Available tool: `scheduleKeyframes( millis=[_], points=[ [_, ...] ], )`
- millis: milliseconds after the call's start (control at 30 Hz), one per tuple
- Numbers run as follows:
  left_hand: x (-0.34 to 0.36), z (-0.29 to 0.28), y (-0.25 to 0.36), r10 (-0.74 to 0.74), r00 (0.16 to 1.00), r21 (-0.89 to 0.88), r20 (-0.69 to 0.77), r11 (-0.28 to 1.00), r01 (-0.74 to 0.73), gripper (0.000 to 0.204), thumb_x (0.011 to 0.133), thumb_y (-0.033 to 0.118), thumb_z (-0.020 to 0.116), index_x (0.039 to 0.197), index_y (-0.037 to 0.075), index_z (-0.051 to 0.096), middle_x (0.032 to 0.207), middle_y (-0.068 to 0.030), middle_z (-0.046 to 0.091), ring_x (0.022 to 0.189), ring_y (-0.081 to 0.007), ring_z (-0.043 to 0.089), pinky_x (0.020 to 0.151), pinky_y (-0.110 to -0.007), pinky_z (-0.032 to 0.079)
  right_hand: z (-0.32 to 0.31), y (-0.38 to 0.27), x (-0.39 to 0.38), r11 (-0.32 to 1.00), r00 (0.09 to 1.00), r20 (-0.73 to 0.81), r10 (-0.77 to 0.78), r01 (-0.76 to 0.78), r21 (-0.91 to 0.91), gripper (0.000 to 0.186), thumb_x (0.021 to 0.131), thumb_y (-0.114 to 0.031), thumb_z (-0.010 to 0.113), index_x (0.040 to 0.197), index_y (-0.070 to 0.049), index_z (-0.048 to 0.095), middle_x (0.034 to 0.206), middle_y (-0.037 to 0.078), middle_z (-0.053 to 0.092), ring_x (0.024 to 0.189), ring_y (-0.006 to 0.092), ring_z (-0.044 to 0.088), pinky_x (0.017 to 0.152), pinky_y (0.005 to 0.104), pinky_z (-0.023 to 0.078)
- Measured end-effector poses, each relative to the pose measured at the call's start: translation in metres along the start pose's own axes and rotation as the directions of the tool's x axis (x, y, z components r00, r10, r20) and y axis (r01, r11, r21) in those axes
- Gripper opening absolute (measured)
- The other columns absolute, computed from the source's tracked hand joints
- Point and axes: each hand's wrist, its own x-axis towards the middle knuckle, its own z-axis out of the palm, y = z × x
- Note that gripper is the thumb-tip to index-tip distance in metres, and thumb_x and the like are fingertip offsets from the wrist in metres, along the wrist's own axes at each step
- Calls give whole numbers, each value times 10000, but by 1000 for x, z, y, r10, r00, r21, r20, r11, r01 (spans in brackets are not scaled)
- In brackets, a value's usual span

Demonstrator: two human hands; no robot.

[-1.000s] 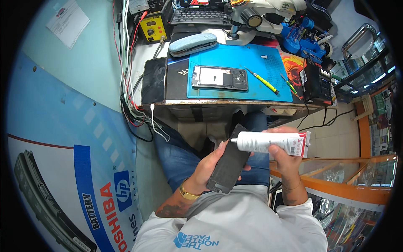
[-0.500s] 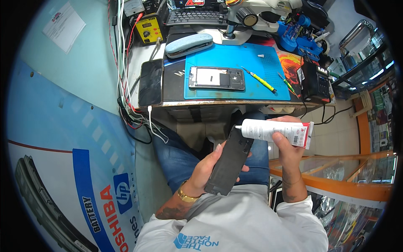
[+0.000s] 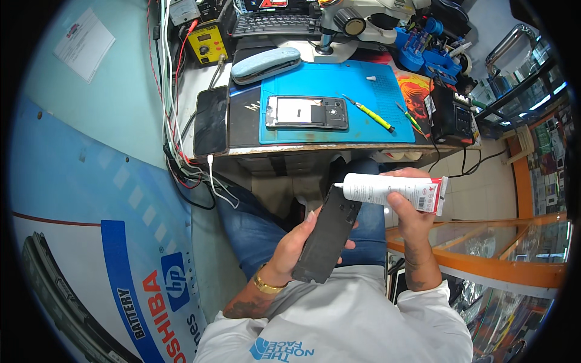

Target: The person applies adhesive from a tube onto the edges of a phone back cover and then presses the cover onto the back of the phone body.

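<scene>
My left hand [image 3: 288, 249] grips a long black phone back panel [image 3: 322, 241] over my lap, thumb on its side edge. A white tube with a red end [image 3: 381, 188] is held in my right hand [image 3: 408, 219], its nozzle at the panel's upper edge; whether it touches is unclear. On the blue mat [image 3: 284, 81] lie an opened phone [image 3: 305, 112], a yellow screwdriver [image 3: 375, 118], a thinner green tool [image 3: 410, 118] and a small white cap [image 3: 371, 78].
A dark smartphone [image 3: 210, 121] with a white cable, a pale blue case [image 3: 264, 65], a yellow instrument [image 3: 207, 44], microscope [image 3: 350, 23], keyboard [image 3: 272, 24], blue organiser [image 3: 417, 55] and black device [image 3: 451, 118] crowd the desk. Cables hang left; an orange-edged glass counter [image 3: 496, 263] stands right.
The tube in my right hand has risen slightly and its nozzle sits nearer the panel's top end. The panel has shifted a little. The whole view has drifted slightly.
</scene>
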Motion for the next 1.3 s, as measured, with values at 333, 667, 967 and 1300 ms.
scheduleKeyframes(
  millis=[333, 667, 967, 1300],
  points=[
    [-1, 3, 1, 7, 1000, 2, -15, 1000, -7, 627, 1026, 491, 279, 1484, 64, 247, 1362, -213, 464, 1093, -267, 606, 788, -349, 576, -3, 2, 0, 1000, 1000, 7, -23, 23, 4, 359, 819, 45, 669, 1139, -2, 515, 1071, 174, 640, 1004, 214, 617, 896, 358, 506],
    [-1, 1, 1, 18, 999, 28, -42, 999, -17, 622, 1030, 464, 262, 1477, 32, 245, 1377, -282, 430, 1088, -337, 611, 769, -401, 594, -3, 4, 0, 1000, 1000, -9, 13, -13, -8, 354, 817, 46, 675, 1129, -5, 517, 1062, 168, 652, 992, 210, 629, 882, 356, 516],
    [-4, 5, 10, 49, 996, 101, -71, 994, -42, 628, 1023, 490, 278, 1484, 63, 256, 1374, -195, 467, 1088, -267, 608, 790, -348, 571, -11, 7, -4, 999, 999, -19, 40, -40, -7, 349, 819, 45, 674, 1128, -8, 522, 1073, 159, 652, 1000, 213, 630, 897, 361, 513],
    [-5, 2, 11, 63, 996, 96, -65, 994, -56, 624, 1025, 480, 271, 1480, 53, 252, 1382, -235, 449, 1095, -299, 606, 801, -367, 573, -18, 9, -8, 998, 999, -13, 35, -36, -48, 337, 818, 36, 681, 1120, -5, 536, 1072, 146, 653, 1002, 206, 629, 890, 354, 514]
  ],
)
